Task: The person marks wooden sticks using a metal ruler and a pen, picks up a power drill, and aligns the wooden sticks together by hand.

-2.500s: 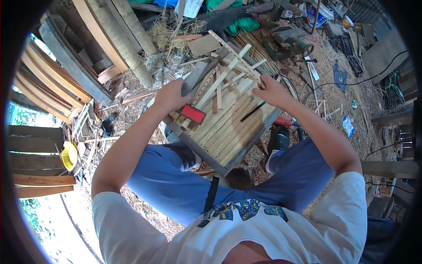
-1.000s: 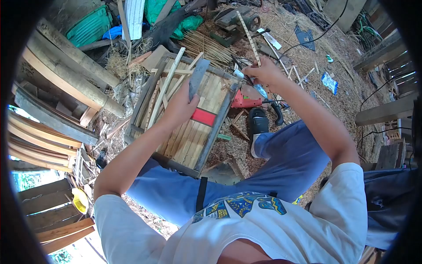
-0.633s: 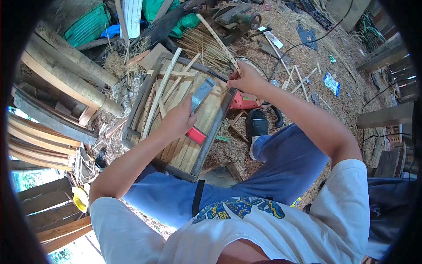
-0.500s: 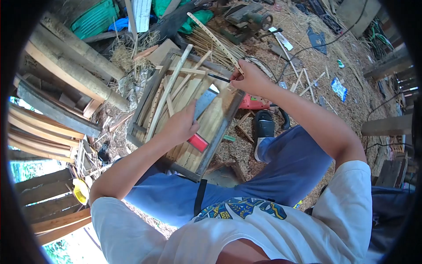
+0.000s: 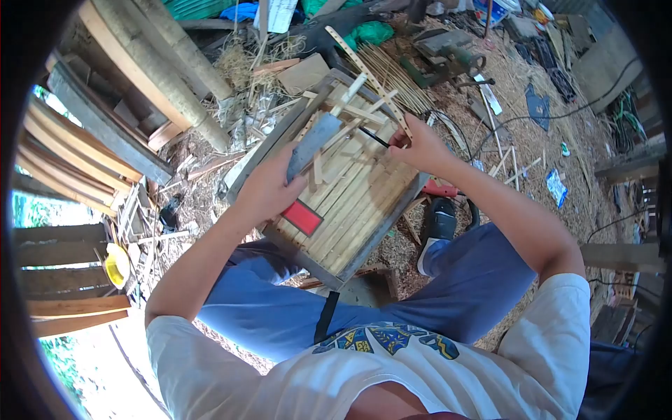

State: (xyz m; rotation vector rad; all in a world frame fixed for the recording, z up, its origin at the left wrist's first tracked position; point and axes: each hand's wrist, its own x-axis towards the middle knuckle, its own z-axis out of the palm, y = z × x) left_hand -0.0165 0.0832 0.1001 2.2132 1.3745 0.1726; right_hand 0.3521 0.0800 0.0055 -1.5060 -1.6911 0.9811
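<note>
My left hand (image 5: 269,187) is closed around a flat tool (image 5: 313,145) with a grey-blue end and a red, dark-edged end, held over the slatted wooden bench (image 5: 371,241). My right hand (image 5: 425,145) pinches a thin black pen-like stick (image 5: 374,136) and, with it, a long pale wooden strip (image 5: 358,64) with a row of small holes. That strip slants up and away past the bench's far edge. Several loose wooden strips (image 5: 364,114) lie across the far part of the slats, partly covered by the grey end of the tool.
A red power tool (image 5: 439,188) lies on the shavings-covered ground beside my shoe (image 5: 439,222). Beyond the bench are a bundle of thin sticks (image 5: 402,82) and a vise-like metal machine (image 5: 448,57). Curved timbers (image 5: 133,59) stand at left, near a yellow object (image 5: 117,266).
The view has turned, so the bench sits further right. My left hand has shifted the flat tool toward the bench's left side. My right hand keeps the strip and black stick.
</note>
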